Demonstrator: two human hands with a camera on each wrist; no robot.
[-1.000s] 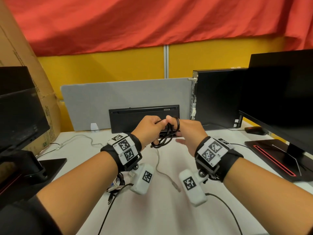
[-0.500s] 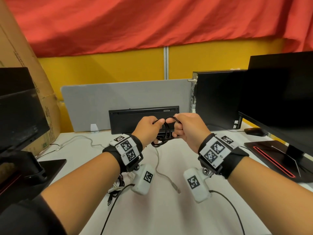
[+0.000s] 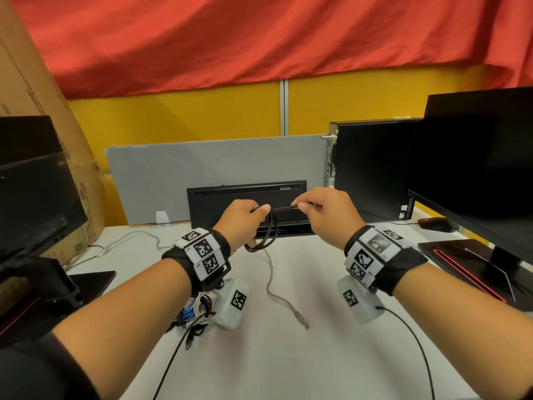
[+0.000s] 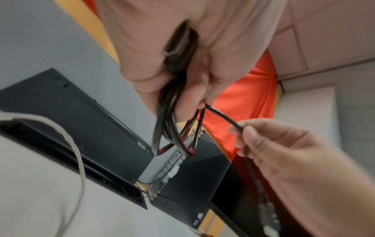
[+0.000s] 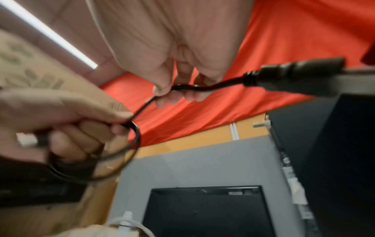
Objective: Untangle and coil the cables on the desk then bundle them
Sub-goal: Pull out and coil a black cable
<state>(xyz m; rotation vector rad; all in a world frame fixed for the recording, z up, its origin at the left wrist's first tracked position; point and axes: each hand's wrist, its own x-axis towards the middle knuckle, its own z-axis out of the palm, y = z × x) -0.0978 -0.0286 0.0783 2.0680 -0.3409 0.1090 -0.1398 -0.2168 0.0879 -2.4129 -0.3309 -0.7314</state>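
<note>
Black cable at frame centre, coiled loops gripped in curled left hand, free end pinched between right hand thumb and fingertips, above desk.

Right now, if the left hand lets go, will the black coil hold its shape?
Probably not. The black coil hangs in loose, uneven loops from the left hand, so it looks floppy. The right hand pinches a free tail; nothing binds the loops, so they would likely spring open.
</note>
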